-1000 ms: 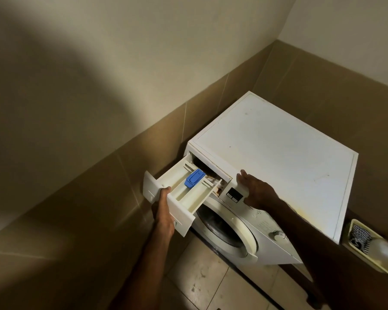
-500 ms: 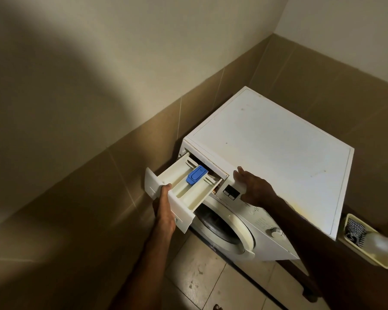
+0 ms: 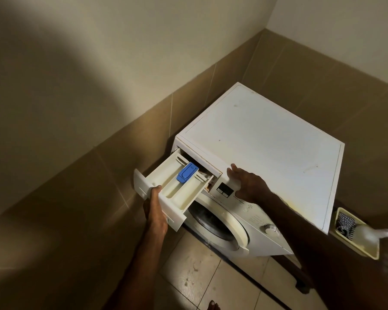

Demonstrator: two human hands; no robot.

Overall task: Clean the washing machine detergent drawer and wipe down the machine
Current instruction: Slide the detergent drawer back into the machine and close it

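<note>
A white front-loading washing machine (image 3: 262,144) stands in the tiled corner. Its detergent drawer (image 3: 166,186) is pulled far out to the left, showing cream compartments and a blue insert (image 3: 187,172). My left hand (image 3: 155,206) grips the drawer's front panel from below, thumb on its top edge. My right hand (image 3: 246,183) presses flat with spread fingers against the machine's front top edge, just right of the small dark display (image 3: 225,189). The round door (image 3: 220,222) sits below the drawer.
A cream tray (image 3: 354,233) with a dark striped cloth and a white brush head stands on the floor right of the machine. A control dial (image 3: 269,229) sits on the front panel. Brown tiled walls close in left and behind. A toe shows at the bottom edge.
The drawer has slid a little further out of the machine under my left hand. My right hand stays braced on the front edge. The camera view has shifted slightly.
</note>
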